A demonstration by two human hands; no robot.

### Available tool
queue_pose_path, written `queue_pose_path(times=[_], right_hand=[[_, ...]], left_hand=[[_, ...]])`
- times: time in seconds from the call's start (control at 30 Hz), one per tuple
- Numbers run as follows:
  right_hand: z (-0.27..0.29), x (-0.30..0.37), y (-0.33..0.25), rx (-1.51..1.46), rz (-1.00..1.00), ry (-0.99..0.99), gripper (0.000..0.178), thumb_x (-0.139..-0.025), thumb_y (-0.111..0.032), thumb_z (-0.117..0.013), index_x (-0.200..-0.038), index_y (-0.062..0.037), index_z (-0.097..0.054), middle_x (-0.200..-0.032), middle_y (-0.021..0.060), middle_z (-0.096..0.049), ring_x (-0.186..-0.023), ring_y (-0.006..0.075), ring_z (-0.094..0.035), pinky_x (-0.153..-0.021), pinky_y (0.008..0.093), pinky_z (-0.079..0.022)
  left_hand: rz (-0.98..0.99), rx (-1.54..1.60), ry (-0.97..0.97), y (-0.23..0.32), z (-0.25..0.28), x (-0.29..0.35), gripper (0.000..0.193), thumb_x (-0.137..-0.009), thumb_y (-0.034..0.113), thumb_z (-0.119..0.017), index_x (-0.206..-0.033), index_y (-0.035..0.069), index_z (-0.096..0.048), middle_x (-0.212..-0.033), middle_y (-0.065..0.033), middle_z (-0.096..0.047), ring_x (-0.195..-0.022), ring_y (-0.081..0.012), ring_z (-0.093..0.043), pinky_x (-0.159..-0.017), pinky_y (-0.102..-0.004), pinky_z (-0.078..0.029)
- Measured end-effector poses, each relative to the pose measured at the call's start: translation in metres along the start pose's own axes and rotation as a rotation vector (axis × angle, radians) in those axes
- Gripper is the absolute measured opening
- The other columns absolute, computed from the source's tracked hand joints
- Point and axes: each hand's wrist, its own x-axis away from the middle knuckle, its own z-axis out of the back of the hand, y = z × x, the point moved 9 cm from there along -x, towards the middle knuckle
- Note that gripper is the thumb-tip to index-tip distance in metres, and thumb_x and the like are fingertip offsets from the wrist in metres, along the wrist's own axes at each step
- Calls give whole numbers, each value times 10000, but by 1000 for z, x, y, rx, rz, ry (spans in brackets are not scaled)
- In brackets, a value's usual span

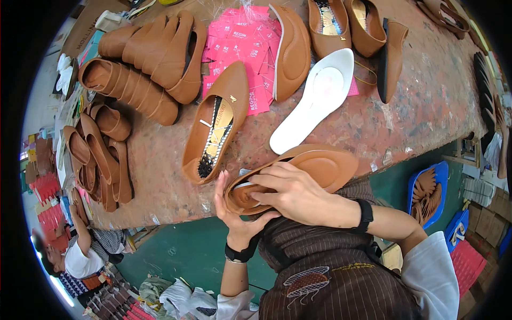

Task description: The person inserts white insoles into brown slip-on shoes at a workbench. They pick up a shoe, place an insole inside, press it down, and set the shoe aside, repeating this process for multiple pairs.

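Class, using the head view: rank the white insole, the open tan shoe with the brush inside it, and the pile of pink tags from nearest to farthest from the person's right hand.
From the right hand:
1. Open tan shoe with the brush, just up-left of the hand on the table.
2. White insole, up and slightly right. It is close to the shoe's distance, hard to separate.
3. Pink tags, at the table's far side.

Workbench (426,101), worn, paint-stained. Tan flat shoe (216,128) lies beside white insole (314,101). Pink tags (240,45) spread near bench centre, partly under tan upper (292,50). Stacked tan uppers (154,53) at far left; more shoes (101,160) piled along left edge (count unclear). Two shoes (346,24) at far edge. Blue crate (429,192) on floor right. Another person (80,256) seated low left
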Motion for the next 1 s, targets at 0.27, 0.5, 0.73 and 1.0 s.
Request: queue_pose_path(times=[0.27, 0.5, 0.73, 1.0], right_hand=[[-29, -2, 9, -1, -65, -49, 321, -666, -128, -703, -953, 16, -716, -1115, 116, -610, -1129, 285, -562, -988, 382, -461], [-36, -2, -1, 84, 51, -98, 322, -775, -148, -629, -1042, 25, -684, -1169, 161, -581, -1185, 307, -536, -1055, 400, -428], [-58, 0, 6, -2, 31, -284, 399, -884, -197, -564, -1230, -13, -638, -1295, 176, -627, -1294, 307, -534, -1170, 395, -336], [-20, 25, 1, 555, -128, -200, 323, -784, -150, -594, -1045, -36, -748, -1276, 131, -661, -1314, 275, -529, -1225, 464, -205]], left_hand=[[17, 108, -37, -5, 0, 1, 1402, -613, 433, -942, -1552, 189, 71, -1510, -298, -275, -1333, -422, -424, -1098, -539, -385], [64, 35, -150, -13, 2, -5, 1047, -725, 589, -808, -1519, 170, -268, -1454, -285, -407, -1280, -429, -491, -1032, -509, -438], [184, 92, -71, -18, 4, -9, 311, -951, 314, -532, -1103, 43, -527, -1345, -270, -526, -1172, -387, -561, -972, -452, -464], [323, 130, -8, -18, 1, -6, 300, -903, 245, -610, -1062, 29, -477, -1385, -271, -477, -1102, -330, -565, -867, -378, -459]])
